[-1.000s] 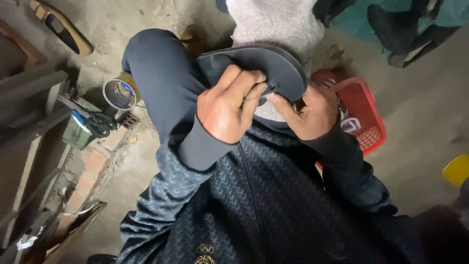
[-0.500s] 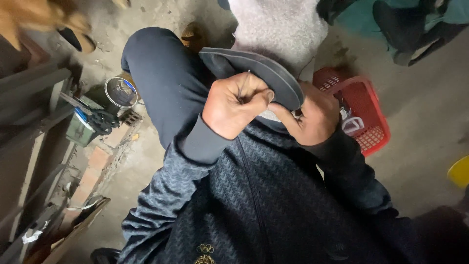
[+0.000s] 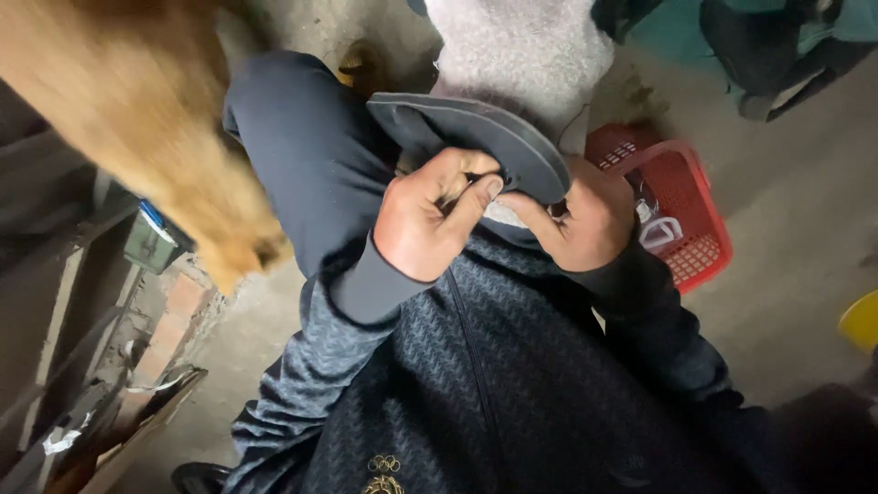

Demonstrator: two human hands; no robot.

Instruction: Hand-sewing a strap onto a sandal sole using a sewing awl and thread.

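Left hand (image 3: pixel 430 215) and right hand (image 3: pixel 585 224) — fingers clamped on dark shoe sole (image 3: pixel 476 137); red basket (image 3: pixel 681 215) beside.

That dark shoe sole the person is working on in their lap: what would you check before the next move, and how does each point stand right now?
1. Left hand grips the dark shoe sole at its near edge: ok.
2. Right hand holds the sole from the other side: ok.
3. Sole rests steady against the knee: ok.
4. Any tool or thread between the fingers: cannot tell, hidden by the closed hand.
5. View on the left free: not ok, a blurred tan furry shape crosses it.
6. Red basket close by the right hand: ok.
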